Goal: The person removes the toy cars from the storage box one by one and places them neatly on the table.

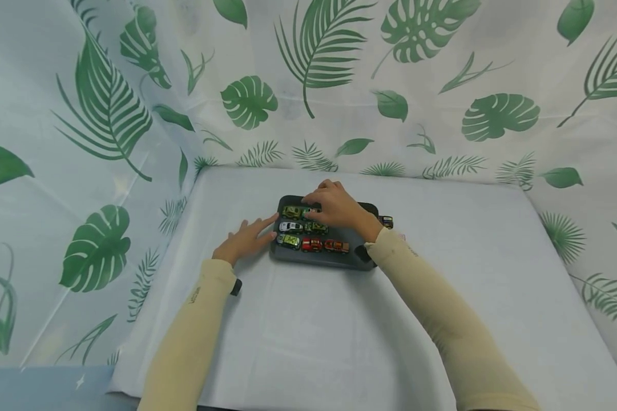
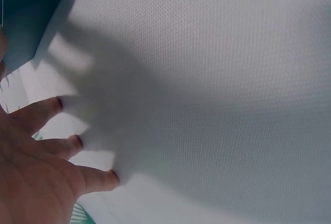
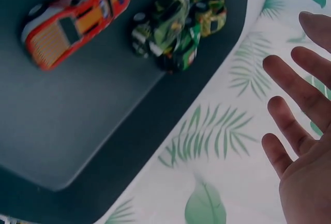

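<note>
"Seven toy cars show in the dark grey tray, most of them toward its left end, in three rows. What do they look like?"

"Near row, left to right: a lime-green car, a red car, then a longer orange-and-red car with a ribbed orange panel at one end and a small patterned decal along its top."

"And farther back?"

"In the middle row, a white car with dark windows and, to its right, a green camouflage car. The far row has an olive-and-yellow car on the left and a green-and-black car, partly covered by the right hand."

"How is that hand's grip?"

"Fingers spread apart, as the right wrist view shows. The left hand is fanned out too, forefinger and thumb at the tray's left wall."

"And the tray?"

"Rounded at the corners, set on the white cloth toward its far side. Another car, dark, sits just off the tray's right end."

"Any brands or lettering?"

"Small dark marks on both cream sleeves look like lettering, too small to read. The cars carry printed graphics, blurred enough that I can't make out a word."
</note>
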A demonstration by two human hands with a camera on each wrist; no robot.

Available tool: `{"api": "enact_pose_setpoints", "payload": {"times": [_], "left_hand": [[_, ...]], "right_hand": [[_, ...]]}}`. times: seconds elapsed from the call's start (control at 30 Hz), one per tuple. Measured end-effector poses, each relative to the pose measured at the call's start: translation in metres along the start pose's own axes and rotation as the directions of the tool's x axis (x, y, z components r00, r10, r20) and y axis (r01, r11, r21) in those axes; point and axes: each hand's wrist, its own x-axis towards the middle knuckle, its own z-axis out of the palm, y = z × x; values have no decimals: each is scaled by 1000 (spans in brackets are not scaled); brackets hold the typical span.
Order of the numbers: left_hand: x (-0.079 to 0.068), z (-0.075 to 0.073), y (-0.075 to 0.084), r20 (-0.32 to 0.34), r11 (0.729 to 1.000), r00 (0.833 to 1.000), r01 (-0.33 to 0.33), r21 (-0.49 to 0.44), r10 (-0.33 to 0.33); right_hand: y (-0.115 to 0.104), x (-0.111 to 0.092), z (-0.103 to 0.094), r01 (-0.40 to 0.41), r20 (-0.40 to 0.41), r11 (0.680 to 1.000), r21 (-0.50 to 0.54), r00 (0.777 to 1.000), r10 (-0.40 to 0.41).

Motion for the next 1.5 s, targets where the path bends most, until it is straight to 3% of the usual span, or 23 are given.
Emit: {"api": "enact_pose_setpoints", "payload": {"times": [0.4,0.83,1.13,1.5], "left_hand": [[2,0,-4,1,1000,1000,6,-22,-6],[3,-2,-4,-11,1000,1000,-8,-14,8],[4,-1,-5,-24,1000,1000,-9,1,9],[3,0,-6,-28,1000,1000,-8,-1,8]], "right_hand": [[-21,20,23,26,109,1000,-8,994,-25],[-34,20,47,48,185,997,-59,982,-36],[-34,26,68,64,286,974,-216,958,1],[-44,27,73,57,276,953,-298,961,29]]}}
